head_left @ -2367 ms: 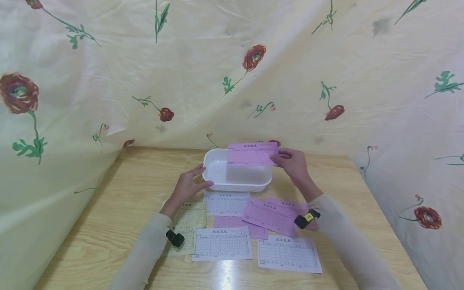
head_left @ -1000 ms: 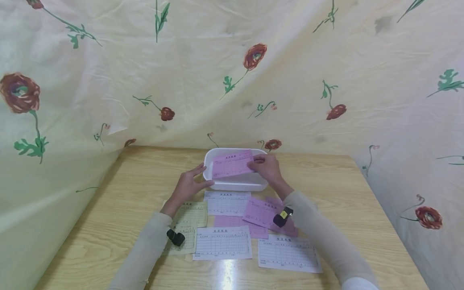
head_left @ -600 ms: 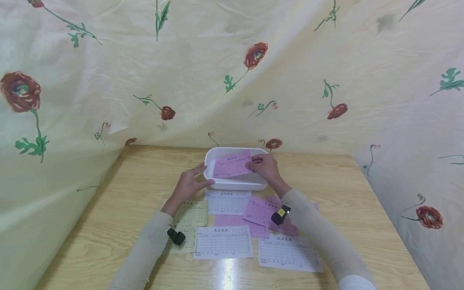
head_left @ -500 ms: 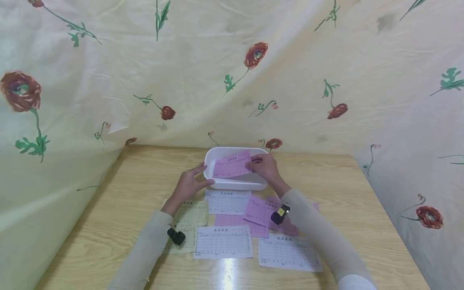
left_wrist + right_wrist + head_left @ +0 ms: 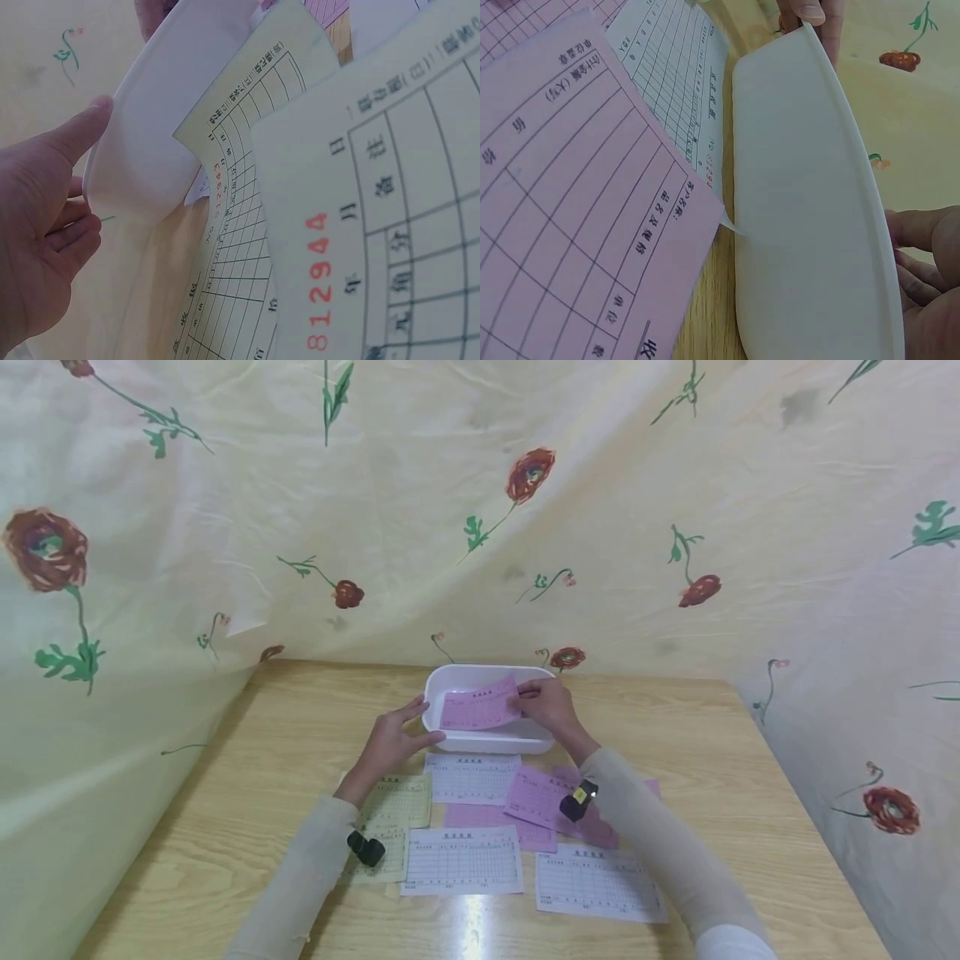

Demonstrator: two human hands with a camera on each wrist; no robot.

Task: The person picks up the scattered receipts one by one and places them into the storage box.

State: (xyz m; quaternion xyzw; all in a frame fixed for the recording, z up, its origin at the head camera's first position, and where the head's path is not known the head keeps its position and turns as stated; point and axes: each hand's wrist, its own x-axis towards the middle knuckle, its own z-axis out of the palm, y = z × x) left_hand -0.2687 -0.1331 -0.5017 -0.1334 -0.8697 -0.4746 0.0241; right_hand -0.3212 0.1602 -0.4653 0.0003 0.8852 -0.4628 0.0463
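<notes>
A white plastic tray (image 5: 495, 745) stands toward the back of the table. My left hand (image 5: 390, 745) grips its left end, the thumb at the front corner and the fingers at the left side; the left wrist view shows the thumb on the rim of the tray (image 5: 154, 120). Inside the tray, a pink printed receipt slip (image 5: 478, 710) lies aslant, its right edge pinched between thumb and fingers of my right hand (image 5: 551, 704). In the right wrist view the tray's wall (image 5: 802, 187) hides that slip and part of the right hand (image 5: 934, 274).
In front of the tray lie loose slips, some overlapping: yellow ones (image 5: 397, 800) under my left wrist, white ones (image 5: 461, 864) in the middle, pink ones (image 5: 536, 797) under my right forearm. Flowered cloth (image 5: 420, 527) hangs behind the wooden table (image 5: 247, 793) and at both sides.
From above the tray's right side, my right hand has moved left and down, bringing the pink receipt slip into the tray. Lately the slip has sunk slightly. My left hand stays on the tray.
</notes>
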